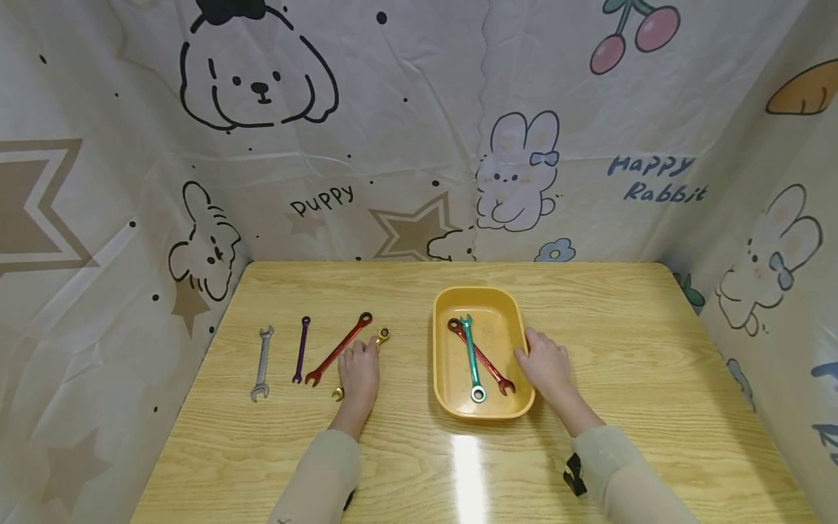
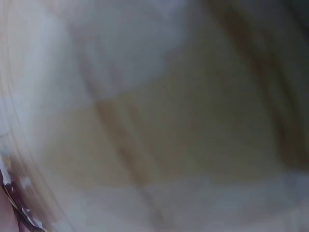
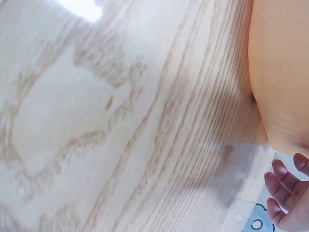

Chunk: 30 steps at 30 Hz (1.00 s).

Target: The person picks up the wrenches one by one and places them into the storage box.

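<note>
My left hand (image 1: 361, 372) is over a gold wrench (image 1: 383, 335) on the table, its fingers gripping the middle. Both wrench ends show past the hand; the part under the fingers is hidden. At the right side of a yellow tray (image 1: 440, 349), my right hand (image 1: 547, 362) holds the rim, with the thumb over the edge. The right wrist view shows curled fingers (image 3: 280, 186) beside the tray's outer wall (image 3: 280, 72). Inside the tray, a teal wrench (image 1: 472, 356) lies across a red wrench (image 1: 487, 362). The left wrist view is mostly blurred table.
Left of my left hand, a larger red wrench (image 1: 338, 350), a purple wrench (image 1: 302, 351) and a silver wrench (image 1: 263, 364) lie apart on the wooden table (image 1: 622, 327). A printed cloth (image 1: 406, 145) hangs behind the table and along both sides.
</note>
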Each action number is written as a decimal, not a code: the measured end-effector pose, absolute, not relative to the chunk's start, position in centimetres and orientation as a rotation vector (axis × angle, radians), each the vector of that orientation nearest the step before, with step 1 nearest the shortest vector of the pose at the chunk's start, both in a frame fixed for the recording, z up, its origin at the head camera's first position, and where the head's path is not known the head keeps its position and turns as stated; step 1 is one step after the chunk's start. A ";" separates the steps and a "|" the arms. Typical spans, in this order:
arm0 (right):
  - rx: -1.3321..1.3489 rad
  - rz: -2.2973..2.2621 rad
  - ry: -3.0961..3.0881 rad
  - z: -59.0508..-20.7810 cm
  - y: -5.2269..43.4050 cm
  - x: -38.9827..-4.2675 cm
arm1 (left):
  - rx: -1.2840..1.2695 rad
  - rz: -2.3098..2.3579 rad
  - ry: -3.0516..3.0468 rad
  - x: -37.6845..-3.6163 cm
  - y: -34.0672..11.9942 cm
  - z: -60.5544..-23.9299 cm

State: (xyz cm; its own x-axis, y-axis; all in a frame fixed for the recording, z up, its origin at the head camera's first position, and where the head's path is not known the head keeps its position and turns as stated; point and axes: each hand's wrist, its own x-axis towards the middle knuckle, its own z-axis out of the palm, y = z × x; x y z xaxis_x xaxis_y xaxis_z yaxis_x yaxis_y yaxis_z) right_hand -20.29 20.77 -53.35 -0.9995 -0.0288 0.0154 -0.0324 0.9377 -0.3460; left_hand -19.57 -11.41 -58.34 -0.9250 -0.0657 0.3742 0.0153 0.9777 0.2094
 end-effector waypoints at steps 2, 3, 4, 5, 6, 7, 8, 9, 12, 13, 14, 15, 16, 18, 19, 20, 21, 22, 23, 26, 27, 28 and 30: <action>0.054 0.551 -3.074 -53.3 20.8 -20.3 | 0.035 -0.295 -2.748 -19.6 -11.4 -58.3; 0.056 0.551 -3.071 -53.3 20.8 -20.3 | 0.035 -0.296 -2.755 -19.6 -11.4 -58.3; 0.057 0.550 -3.069 -53.3 20.8 -20.3 | 0.036 -0.297 -2.761 -19.5 -11.4 -58.3; 0.058 0.551 -3.069 -53.3 20.8 -20.3 | 0.038 -0.294 -2.765 -19.5 -11.3 -58.3; 0.062 0.550 -3.069 -53.3 20.8 -20.3 | 0.038 -0.290 -2.767 -19.5 -11.3 -58.3; 0.061 0.551 -3.070 -53.3 20.8 -20.3 | 0.039 -0.290 -2.767 -19.5 -11.3 -58.3; 0.061 0.550 -3.072 -53.4 20.8 -20.4 | 0.038 -0.293 -2.760 -19.5 -11.3 -58.4; 0.058 0.549 -3.072 -53.4 20.8 -20.4 | 0.036 -0.296 -2.750 -19.5 -11.3 -58.4; 0.056 0.550 -3.069 -53.5 20.8 -20.4 | 0.024 -0.308 -2.719 -19.5 -11.3 -58.5; 0.053 0.549 -3.066 -53.5 20.8 -20.4 | 0.020 -0.311 -2.710 -19.5 -11.3 -58.5; 0.055 0.546 -3.064 -53.5 20.8 -20.4 | 0.017 -0.314 -2.705 -19.5 -11.3 -58.5; 0.056 0.545 -3.062 -53.5 20.8 -20.4 | 0.013 -0.314 -2.702 -19.4 -11.2 -58.5; 0.059 0.541 -3.061 -53.4 20.8 -20.4 | 0.011 -0.315 -2.702 -19.4 -11.2 -58.5; 0.063 0.527 -3.061 -53.4 20.8 -20.4 | 0.010 -0.320 -2.712 -19.4 -11.1 -58.5; 0.066 0.521 -3.064 -53.4 20.8 -20.4 | 0.011 -0.324 -2.718 -19.4 -11.1 -58.4; 0.068 0.515 -3.065 -53.4 20.8 -20.4 | 0.011 -0.331 -2.722 -19.3 -11.0 -58.4; 0.070 0.510 -3.068 -53.4 20.8 -20.4 | 0.012 -0.333 -2.726 -19.3 -11.0 -58.4; 0.071 0.504 -3.071 -53.4 20.8 -20.3 | 0.013 -0.336 -2.733 -19.3 -10.9 -58.4; 0.073 0.496 -3.072 -53.4 20.8 -20.3 | 0.013 -0.340 -2.738 -19.3 -10.9 -58.3; 0.079 0.472 -3.074 -53.3 20.8 -20.3 | 0.010 -0.345 -2.747 -19.3 -10.8 -58.2; 0.081 0.461 -3.075 -53.3 20.9 -20.3 | 0.008 -0.343 -2.751 -19.3 -10.7 -58.2; 0.081 0.450 -3.075 -53.3 20.9 -20.3 | 0.005 -0.346 -2.753 -19.3 -10.7 -58.2; 0.081 0.427 -3.076 -53.4 20.9 -20.3 | -0.002 -0.347 -2.744 -19.3 -10.6 -58.2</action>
